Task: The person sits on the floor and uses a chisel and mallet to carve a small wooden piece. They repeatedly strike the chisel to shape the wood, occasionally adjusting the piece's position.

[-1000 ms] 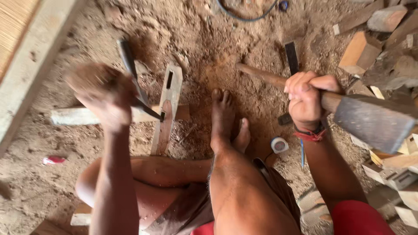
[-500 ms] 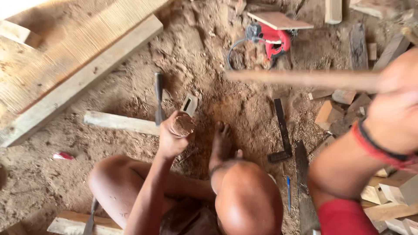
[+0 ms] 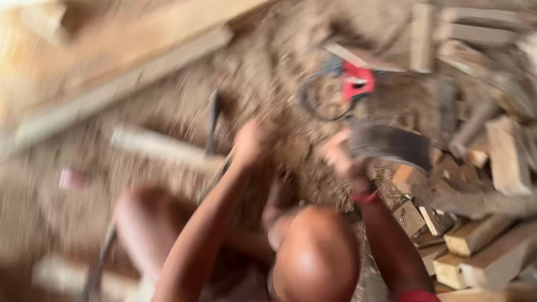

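Change: half a second ago the right hand was raised high at the frame's right edge with the wooden handle stretched across the view; now it is down near the middle, and the broad dark blade of the hatchet sits just beside it. The view is heavily smeared by motion.
Left hand: the left hand has stayed low over the sawdust floor, closed about the chisel, whose dark shaft rises above it.
Right hand: closed on the hatchet handle.
Workpiece: the pale wood strip lies on the floor, left of the left hand.
Meaning: a striking swing appears under way.
Edges: a long plank bounds the upper left; stacked wood offcuts crowd the right; a red power tool lies beyond.
Open room: mostly the floor at left.
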